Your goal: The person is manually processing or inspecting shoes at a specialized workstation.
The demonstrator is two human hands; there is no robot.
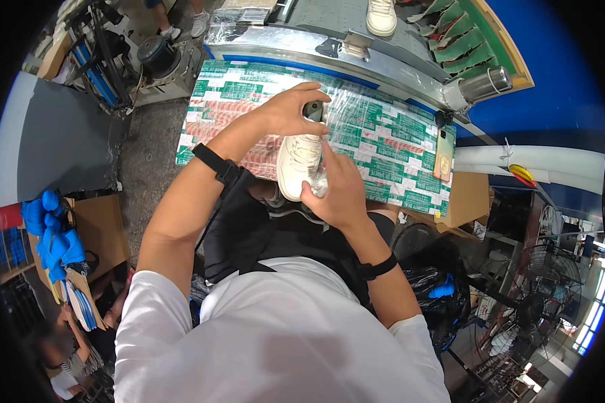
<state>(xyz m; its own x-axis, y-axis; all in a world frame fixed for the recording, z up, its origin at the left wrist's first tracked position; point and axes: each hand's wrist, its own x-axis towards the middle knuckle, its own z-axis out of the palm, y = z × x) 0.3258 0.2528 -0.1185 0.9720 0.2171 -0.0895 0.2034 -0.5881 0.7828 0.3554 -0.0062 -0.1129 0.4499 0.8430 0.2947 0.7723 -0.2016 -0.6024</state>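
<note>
A cream-white lace-up sneaker (294, 169) is held over the near edge of the board, its toe pointing toward me. My left hand (286, 113) curls around the heel end, thumb and forefinger on either side of the opening. Dark grey-green material (313, 109) shows inside that opening. Along the sneaker's right side lies my right hand (343, 195), thumb by the toe and fingers reaching up toward the laces. The sole and the far side of the heel are hidden.
The board (396, 158) is covered in green-and-white printed tape. A phone (444, 156) lies at its right end. Beyond runs a metal-edged conveyor (316, 47) carrying another white sneaker (382, 17). A motor (158, 55) stands far left, a fan (531, 305) at right; another person (67, 356) sits lower left.
</note>
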